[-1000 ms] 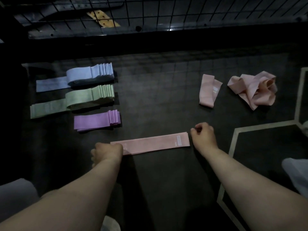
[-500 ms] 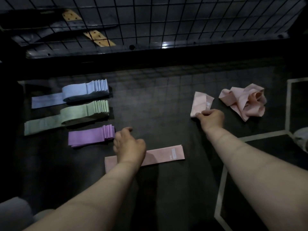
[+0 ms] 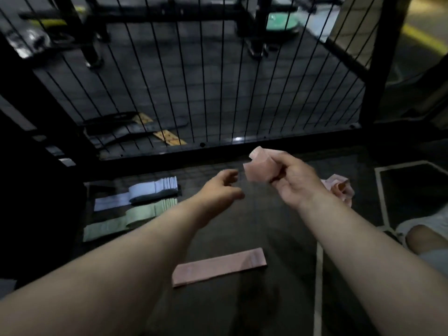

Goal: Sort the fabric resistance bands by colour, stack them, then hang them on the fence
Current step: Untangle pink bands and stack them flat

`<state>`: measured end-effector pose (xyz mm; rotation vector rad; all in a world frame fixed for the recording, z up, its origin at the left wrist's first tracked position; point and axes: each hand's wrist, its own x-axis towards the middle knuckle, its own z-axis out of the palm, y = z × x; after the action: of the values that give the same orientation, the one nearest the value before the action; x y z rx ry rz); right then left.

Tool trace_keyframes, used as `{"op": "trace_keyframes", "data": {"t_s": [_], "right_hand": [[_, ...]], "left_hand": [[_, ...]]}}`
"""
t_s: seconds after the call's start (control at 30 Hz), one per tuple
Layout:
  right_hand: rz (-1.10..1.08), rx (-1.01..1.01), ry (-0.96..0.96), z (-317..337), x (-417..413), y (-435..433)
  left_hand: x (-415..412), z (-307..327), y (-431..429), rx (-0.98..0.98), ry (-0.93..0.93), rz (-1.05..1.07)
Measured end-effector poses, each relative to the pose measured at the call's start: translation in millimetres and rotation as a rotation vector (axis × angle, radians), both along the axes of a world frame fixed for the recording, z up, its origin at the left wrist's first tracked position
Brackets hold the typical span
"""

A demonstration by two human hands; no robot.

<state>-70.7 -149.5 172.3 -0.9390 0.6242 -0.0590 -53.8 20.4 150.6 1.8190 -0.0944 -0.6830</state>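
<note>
The fence (image 3: 218, 81) fills twelve o'clock. On the floor (image 3: 278, 226), the green stack (image 3: 135, 219) and blue stack (image 3: 145, 194) lie at nine o'clock, a flat pink band (image 3: 219, 266) at six, and a pink heap (image 3: 339, 190) at three. At centre, the right hand (image 3: 294, 180) pinches a folded pink band (image 3: 258, 168) above the floor; the left hand (image 3: 219, 190) is open and empty just beside it.

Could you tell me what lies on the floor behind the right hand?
A crumpled heap of pink bands shows past the right hand, which grips a pink band. The hand and wrist cover most of the heap.
</note>
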Motion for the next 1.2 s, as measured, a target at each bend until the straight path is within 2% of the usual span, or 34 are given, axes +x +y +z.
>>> {"op": "trace_keyframes", "data": {"t_s": [0.07,0.2,0.3,0.47,0.6,0.7,0.8,0.93,1.0,1.1,1.2], "right_hand": [[0.080,0.066,-0.095,39.0,-13.0,17.3],[0.123,0.195,-0.217,91.6,-36.0,41.5],[0.208,0.198,-0.266,120.5,-53.2,60.9],[0.169,0.220,-0.315,151.4,-72.0,83.4],[0.038,0.230,-0.304,150.9,-85.5,90.3],[-0.025,0.096,-0.238,146.6,-97.2,86.7],[0.047,-0.070,-0.177,144.1,-110.7,88.4],[0.197,-0.645,0.059,143.9,-122.3,88.7],[0.261,-0.855,-0.012,144.2,-124.7,92.0],[0.463,-0.953,-0.262,142.7,-126.7,101.5],[0.474,-1.153,-0.335,140.7,-125.4,105.0]], "left_hand": [[-5.0,39.4,15.3,-0.124,-0.049,-0.055],[-28.3,105.0,43.3,-0.158,-0.162,-0.109],[-47.4,137.5,64.2,-0.140,-0.140,-0.126],[-75.1,146.5,94.9,-0.074,-0.055,-0.229],[-81.3,143.4,109.5,-0.258,0.014,-0.109],[-78.4,151.5,110.7,-0.345,0.004,-0.065],[-76.4,159.9,105.9,-0.473,0.001,-0.013],[-73.2,163.4,96.9,-0.504,-0.131,0.033],[-70.9,162.0,92.7,-0.476,-0.142,0.043],[-68.5,159.5,90.4,-0.422,-0.140,-0.003],[-65.9,161.2,92.1,-0.408,-0.131,0.000]]}}
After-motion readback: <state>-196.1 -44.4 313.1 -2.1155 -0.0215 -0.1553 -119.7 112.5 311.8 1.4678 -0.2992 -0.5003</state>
